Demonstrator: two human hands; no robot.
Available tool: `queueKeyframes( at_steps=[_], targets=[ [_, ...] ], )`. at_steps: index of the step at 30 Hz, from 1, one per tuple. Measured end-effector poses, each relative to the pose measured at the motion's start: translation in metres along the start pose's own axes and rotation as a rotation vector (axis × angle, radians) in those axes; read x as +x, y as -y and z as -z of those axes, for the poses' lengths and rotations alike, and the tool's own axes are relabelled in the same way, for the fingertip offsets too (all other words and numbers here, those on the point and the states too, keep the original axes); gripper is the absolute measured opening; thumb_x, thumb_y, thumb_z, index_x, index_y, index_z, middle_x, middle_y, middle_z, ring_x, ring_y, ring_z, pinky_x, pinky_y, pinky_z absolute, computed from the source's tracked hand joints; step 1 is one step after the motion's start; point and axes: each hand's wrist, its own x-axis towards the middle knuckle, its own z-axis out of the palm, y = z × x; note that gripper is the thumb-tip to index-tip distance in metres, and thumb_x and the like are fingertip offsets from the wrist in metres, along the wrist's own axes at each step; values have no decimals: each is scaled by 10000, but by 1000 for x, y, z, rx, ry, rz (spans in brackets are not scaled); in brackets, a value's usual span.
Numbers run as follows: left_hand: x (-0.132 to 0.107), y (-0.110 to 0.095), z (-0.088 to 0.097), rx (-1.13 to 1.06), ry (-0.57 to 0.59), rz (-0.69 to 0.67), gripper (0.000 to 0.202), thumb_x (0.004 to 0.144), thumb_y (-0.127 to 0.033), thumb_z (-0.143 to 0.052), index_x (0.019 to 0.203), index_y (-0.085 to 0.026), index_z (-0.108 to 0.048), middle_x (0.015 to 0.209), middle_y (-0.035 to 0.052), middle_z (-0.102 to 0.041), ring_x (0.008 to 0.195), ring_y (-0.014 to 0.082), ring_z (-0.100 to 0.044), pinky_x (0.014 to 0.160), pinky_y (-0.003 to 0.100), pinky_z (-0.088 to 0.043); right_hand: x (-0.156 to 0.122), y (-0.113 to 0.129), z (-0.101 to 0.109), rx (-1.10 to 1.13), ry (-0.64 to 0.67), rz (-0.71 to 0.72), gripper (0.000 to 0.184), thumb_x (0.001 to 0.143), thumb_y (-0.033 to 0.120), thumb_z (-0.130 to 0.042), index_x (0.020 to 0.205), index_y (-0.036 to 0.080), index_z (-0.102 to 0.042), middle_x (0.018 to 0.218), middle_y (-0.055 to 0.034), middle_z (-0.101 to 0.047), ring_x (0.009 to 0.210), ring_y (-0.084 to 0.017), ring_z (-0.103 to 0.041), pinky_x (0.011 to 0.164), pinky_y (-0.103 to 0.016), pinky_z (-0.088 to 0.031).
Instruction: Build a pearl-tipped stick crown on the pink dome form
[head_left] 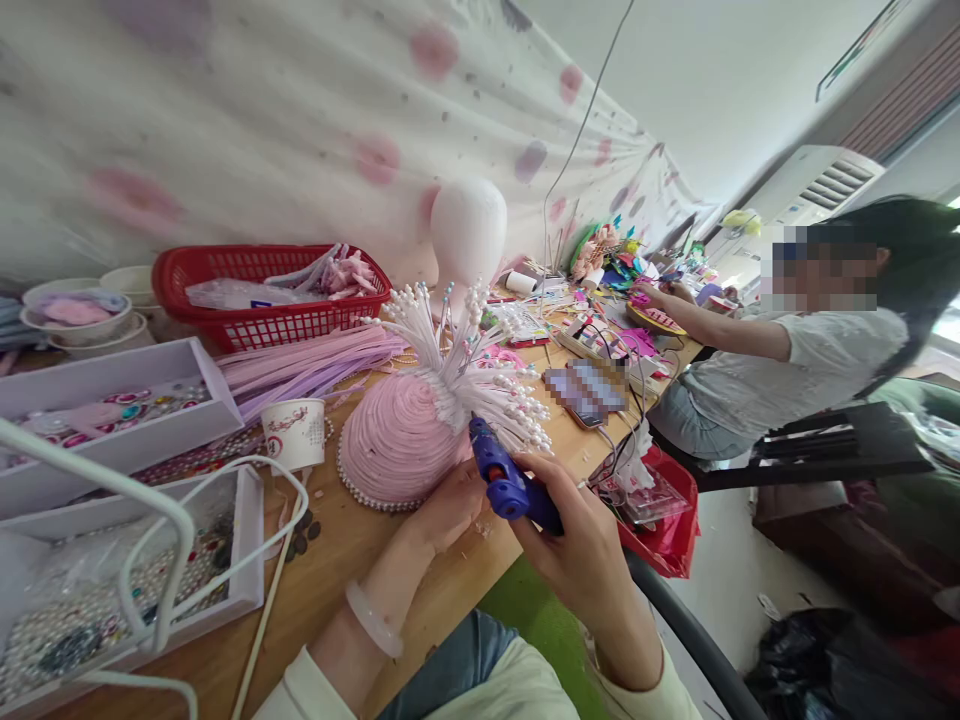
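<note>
A pink dome (pixel 394 440) wound with cord stands on the table, with a row of pearl beads along its lower edge. From its top fans a spray of white bead-tipped stems (pixel 450 350), tied together at the middle. My right hand (pixel 581 540) is closed round a blue glue gun (pixel 506 480), whose nozzle points at the base of the stems. My left hand (pixel 450 510) is at the dome's near right edge, with curled fingers against it. The glue gun partly hides those fingertips.
Behind the dome are a white foam head (pixel 469 230) and a red basket (pixel 270 320). A paper cup (pixel 294 433) and bead-filled white boxes (pixel 247 540) stand at left. A phone (pixel 585 392) and cables lie at right. A co-worker (pixel 795 350) sits farther along the table.
</note>
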Motion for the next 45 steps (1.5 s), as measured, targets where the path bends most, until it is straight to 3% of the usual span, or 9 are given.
queueKeyframes(
  at_steps=[9,14,17,22,27,33,36,41,45],
  targets=[
    [5,12,13,-67,-75,31,384,724,-485,-824,899,-172,-686,886,46,-730,841,174,-656,809,315,-482,-41,-9,27,228,-252,-1,369,812,141,-668,1167,234,-632,979,-50,-745,850,-198,-718,738,-281,-578],
    [2,6,13,-62,-98,44,426,720,-531,-821,873,-156,-690,865,66,-740,772,151,-663,778,290,-488,-61,-49,14,190,-759,-466,371,757,295,-793,1089,170,-684,986,-91,-731,822,-241,-698,740,-367,-570],
    [0,3,12,-49,-113,46,435,698,-523,-843,885,-155,-705,848,68,-747,752,148,-666,763,281,-497,-38,-92,1,259,-662,-672,475,779,423,-755,1153,146,-660,1046,-115,-734,900,-262,-693,802,-403,-564],
    [-2,2,12,-57,-116,60,438,710,-516,-837,926,-153,-722,871,77,-755,773,160,-678,764,287,-523,6,-159,-42,330,-405,-624,478,822,450,-616,1179,134,-600,1121,-177,-716,988,-288,-683,868,-437,-542],
    [1,5,15,-96,-125,35,418,738,-496,-822,948,-153,-707,906,83,-763,770,168,-688,755,297,-546,18,-184,-73,278,-309,-605,460,811,451,-596,1133,122,-612,1066,-203,-718,959,-317,-682,870,-478,-529],
    [5,8,4,-166,-247,-35,288,821,-364,-775,1011,-181,-660,908,77,-775,767,181,-720,742,310,-560,-7,-158,-42,121,-375,-484,518,803,423,-632,1213,111,-578,1193,-230,-645,1139,-359,-592,1012,-579,-419],
    [7,4,-5,-137,-279,-35,216,844,-322,-741,961,-158,-660,838,80,-771,707,177,-721,716,299,-559,-35,-130,-31,182,-518,-414,381,855,387,-648,1161,168,-592,1034,-133,-661,935,-265,-638,811,-442,-524],
    [13,-13,-20,-39,-274,-27,204,861,-352,-688,895,-155,-649,791,83,-766,672,190,-722,712,321,-562,-62,-85,-44,607,-365,-322,189,913,298,-632,1080,222,-585,796,-1,-642,611,-129,-620,562,-253,-513],
    [17,-26,-27,78,-263,-27,256,863,-407,-653,836,-153,-657,791,92,-764,655,183,-712,722,321,-542,-41,-64,-60,722,-144,-375,160,916,360,-629,921,203,-597,686,25,-595,539,-106,-548,496,-224,-449]
  ],
)
